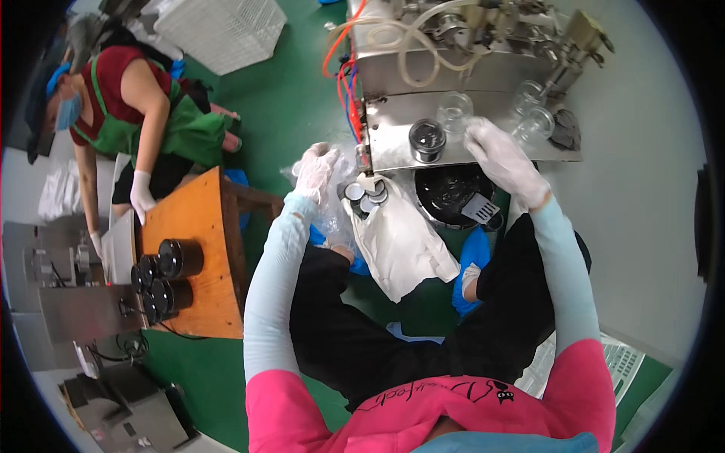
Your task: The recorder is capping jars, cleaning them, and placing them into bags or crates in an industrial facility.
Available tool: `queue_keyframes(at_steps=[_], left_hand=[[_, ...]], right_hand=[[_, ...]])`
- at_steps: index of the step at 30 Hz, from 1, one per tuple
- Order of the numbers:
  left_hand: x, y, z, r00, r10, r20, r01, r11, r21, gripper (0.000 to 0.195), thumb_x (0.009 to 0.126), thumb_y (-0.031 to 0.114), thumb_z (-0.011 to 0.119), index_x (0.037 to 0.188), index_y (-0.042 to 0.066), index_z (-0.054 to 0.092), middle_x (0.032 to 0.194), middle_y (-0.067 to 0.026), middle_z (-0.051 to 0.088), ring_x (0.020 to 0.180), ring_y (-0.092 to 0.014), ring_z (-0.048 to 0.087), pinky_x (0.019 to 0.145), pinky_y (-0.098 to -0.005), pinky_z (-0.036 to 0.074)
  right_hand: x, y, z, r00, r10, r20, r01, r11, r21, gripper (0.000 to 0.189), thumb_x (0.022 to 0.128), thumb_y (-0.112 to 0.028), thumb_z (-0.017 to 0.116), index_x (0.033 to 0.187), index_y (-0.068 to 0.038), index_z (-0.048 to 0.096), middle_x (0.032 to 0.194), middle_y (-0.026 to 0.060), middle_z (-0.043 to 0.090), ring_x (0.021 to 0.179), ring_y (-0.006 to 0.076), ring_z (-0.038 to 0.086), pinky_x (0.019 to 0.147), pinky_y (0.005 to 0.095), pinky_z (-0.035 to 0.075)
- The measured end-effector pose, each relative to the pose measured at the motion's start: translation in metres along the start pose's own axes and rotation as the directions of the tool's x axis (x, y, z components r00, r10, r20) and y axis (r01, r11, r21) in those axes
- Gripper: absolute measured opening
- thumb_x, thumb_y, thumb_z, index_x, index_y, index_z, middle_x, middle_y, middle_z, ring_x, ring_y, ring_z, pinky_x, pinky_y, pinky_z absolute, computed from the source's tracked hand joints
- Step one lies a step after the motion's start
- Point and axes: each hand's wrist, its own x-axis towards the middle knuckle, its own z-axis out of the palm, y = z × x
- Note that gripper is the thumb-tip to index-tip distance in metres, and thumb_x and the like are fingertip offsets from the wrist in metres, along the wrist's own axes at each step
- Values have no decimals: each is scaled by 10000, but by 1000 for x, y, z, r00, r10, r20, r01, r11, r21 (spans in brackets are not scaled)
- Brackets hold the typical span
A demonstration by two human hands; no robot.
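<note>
My left hand (317,171), in a white glove, is above a clear plastic bag (335,218), just left of several round metal lids (355,191) in an opened white bag (393,243). Its grip cannot be made out. My gloved right hand (501,158) has curled fingers and hovers by the front of a steel filling machine's tray (391,133). Whether it holds anything is hidden. Left of it stand a clear glass jar (455,110) and a glass jar filled with dark paste (427,139). Two more clear jars (529,97) (535,125) are to its right.
Below the tray sits a pot of black paste (447,192) with a slotted spatula (480,208). A dark cloth (565,130) lies at the tray's right end. Leftward, a wooden table (209,294) bears several dark jars (180,257); a masked co-worker (122,96) bends behind it.
</note>
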Motion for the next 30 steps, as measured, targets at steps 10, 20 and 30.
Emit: queue_keyframes(at_steps=[10, 20, 30], left_hand=[[29, -6, 27, 798, -89, 595, 468, 714, -521, 335, 879, 109, 615, 1166, -54, 557, 1078, -142, 637, 954, -255, 633, 820, -356, 517], [36, -18, 12, 797, -164, 581, 496, 727, -474, 233, 825, 73, 673, 1010, -53, 608, 888, -91, 649, 744, -166, 644, 686, -305, 535], [67, 1, -45, 885, -170, 434, 328, 889, -321, 361, 840, 183, 634, 1026, -124, 596, 906, -202, 669, 792, -242, 670, 748, -319, 536]], right_hand=[[-103, -33, 159, 439, 120, 890, -580, 795, 179, 277, 837, -229, 554, 957, 12, 617, 915, 201, 640, 902, 348, 609, 829, 403, 459], [-103, -9, 372, 892, 139, 431, -334, 844, 419, 229, 797, -81, 514, 993, -17, 614, 938, 196, 622, 944, 364, 587, 865, 412, 446], [-98, -12, 385, 686, 644, 339, -716, 679, 161, 372, 874, -173, 428, 1205, -27, 515, 1178, 197, 555, 1087, 326, 537, 955, 409, 405]])
